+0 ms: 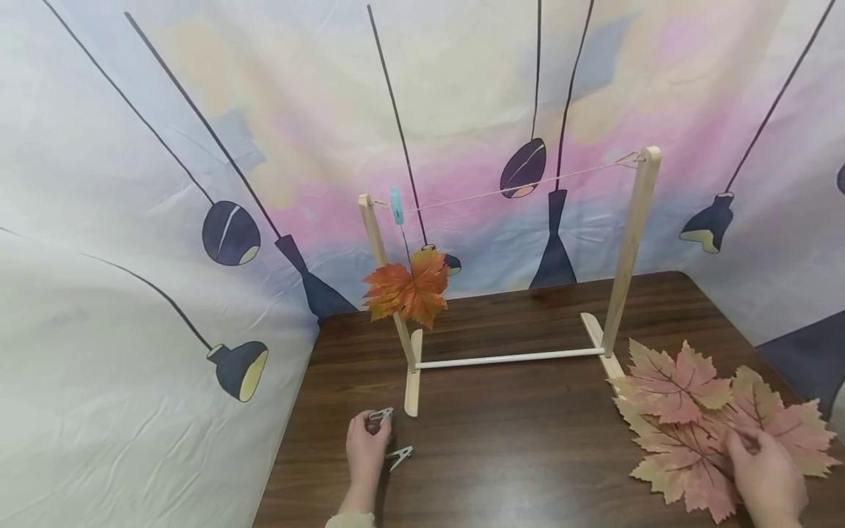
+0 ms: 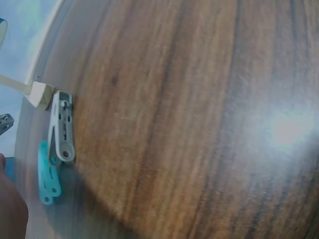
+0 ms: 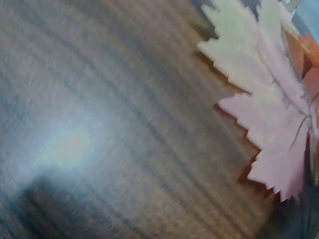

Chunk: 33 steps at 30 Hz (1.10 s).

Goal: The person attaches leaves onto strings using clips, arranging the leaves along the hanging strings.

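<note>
In the head view my left hand (image 1: 366, 449) pinches a pale grey clothespin (image 1: 381, 415) above the table's left side. Beside it on the wood lies another grey clothespin (image 1: 400, 457). The left wrist view shows a teal clothespin (image 2: 48, 179) partly behind that one. My right hand (image 1: 769, 473) has thumb and fingers curled on a pink-and-green artificial maple leaf (image 1: 769, 414) in a pile at the right; its exact grip point is hidden. Other leaves (image 1: 683, 381) overlap there. The right wrist view catches leaf edges (image 3: 279, 144), but no hand.
A wooden frame (image 1: 630, 253) stands on the table (image 1: 502, 433), with a string (image 1: 502, 192) between its posts and a white bar (image 1: 508, 359) below. From a teal clothespin (image 1: 397, 205) on the string hangs an orange maple leaf (image 1: 411, 290). Printed cloth (image 1: 462, 95) hangs behind.
</note>
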Each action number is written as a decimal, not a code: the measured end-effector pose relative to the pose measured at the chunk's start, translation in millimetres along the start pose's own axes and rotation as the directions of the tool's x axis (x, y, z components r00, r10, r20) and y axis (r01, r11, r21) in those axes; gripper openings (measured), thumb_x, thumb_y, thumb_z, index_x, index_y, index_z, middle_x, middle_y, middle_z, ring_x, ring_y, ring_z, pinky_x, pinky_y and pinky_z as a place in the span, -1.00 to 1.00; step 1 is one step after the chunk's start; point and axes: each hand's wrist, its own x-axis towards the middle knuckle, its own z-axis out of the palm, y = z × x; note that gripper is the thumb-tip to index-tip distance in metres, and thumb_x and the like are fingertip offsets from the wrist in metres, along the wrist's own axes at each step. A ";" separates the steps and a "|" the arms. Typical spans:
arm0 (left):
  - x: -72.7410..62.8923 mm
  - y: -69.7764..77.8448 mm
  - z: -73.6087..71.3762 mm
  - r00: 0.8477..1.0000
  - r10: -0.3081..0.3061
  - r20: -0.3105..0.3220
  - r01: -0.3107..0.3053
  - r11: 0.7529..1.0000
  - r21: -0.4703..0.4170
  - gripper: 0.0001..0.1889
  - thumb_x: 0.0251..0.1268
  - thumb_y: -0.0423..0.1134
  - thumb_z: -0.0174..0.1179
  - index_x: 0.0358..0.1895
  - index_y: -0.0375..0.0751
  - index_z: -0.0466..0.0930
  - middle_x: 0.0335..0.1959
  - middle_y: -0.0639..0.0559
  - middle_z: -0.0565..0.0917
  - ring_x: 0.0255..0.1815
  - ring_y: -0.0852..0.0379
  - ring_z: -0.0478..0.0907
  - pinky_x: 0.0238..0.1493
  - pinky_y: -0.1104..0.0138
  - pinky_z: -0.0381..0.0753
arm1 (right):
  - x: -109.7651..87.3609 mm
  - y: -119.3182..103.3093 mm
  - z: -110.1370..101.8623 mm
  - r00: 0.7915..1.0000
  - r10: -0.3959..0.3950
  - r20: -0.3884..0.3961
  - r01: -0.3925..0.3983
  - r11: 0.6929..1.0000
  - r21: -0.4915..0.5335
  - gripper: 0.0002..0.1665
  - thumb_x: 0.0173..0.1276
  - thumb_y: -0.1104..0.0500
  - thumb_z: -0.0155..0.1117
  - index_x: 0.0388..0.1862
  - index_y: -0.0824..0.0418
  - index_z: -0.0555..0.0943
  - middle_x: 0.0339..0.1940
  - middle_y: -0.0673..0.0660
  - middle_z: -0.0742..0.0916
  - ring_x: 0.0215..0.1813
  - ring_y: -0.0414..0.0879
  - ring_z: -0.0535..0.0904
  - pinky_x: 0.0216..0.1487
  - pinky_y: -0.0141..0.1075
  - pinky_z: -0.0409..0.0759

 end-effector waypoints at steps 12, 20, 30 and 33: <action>3.0 14.1 -5.3 0.999 0.026 -0.022 -0.027 0.999 -0.035 -0.67 0.04 -0.22 0.35 -0.15 -0.29 0.54 -0.24 -0.06 0.53 -0.20 -0.04 0.53 -0.13 0.10 0.49 | -2.6 -18.4 -6.3 0.994 0.014 -0.107 -0.005 0.996 0.090 -0.52 0.38 0.10 -0.02 0.03 0.52 0.44 -0.16 0.50 0.60 -0.25 0.30 0.54 -0.50 -0.11 0.41; 3.0 22.4 -10.7 0.999 0.020 -0.031 -0.021 0.998 -0.064 -0.68 0.04 -0.22 0.37 -0.15 -0.25 0.53 -0.22 -0.04 0.52 -0.16 -0.03 0.51 -0.10 0.10 0.49 | -4.0 -37.4 -15.9 0.983 -0.035 -0.178 0.057 0.990 0.125 -0.53 0.39 0.11 -0.04 0.03 0.51 0.46 -0.17 0.47 0.61 -0.27 0.24 0.52 -0.55 -0.30 0.31; 11.4 41.6 -20.2 0.998 0.054 -0.029 -0.057 0.991 -0.119 -0.65 0.09 -0.17 0.35 -0.10 -0.24 0.54 -0.15 -0.03 0.52 -0.09 -0.02 0.51 -0.01 0.11 0.49 | 0.6 -68.5 -35.4 0.941 -0.097 -0.323 0.146 0.980 0.133 -0.54 0.45 0.12 -0.09 0.06 0.50 0.45 -0.07 0.46 0.55 -0.14 0.27 0.45 -0.47 -0.23 0.28; 13.3 47.4 -23.4 0.996 0.083 -0.043 -0.088 0.987 -0.134 -0.66 0.08 -0.18 0.36 -0.10 -0.24 0.54 -0.17 -0.01 0.53 -0.10 0.00 0.50 -0.03 0.11 0.48 | -0.5 -79.2 -41.2 0.927 -0.139 -0.348 0.194 0.972 0.130 -0.53 0.46 0.11 -0.09 0.08 0.48 0.46 -0.03 0.44 0.55 -0.08 0.27 0.46 -0.41 -0.17 0.30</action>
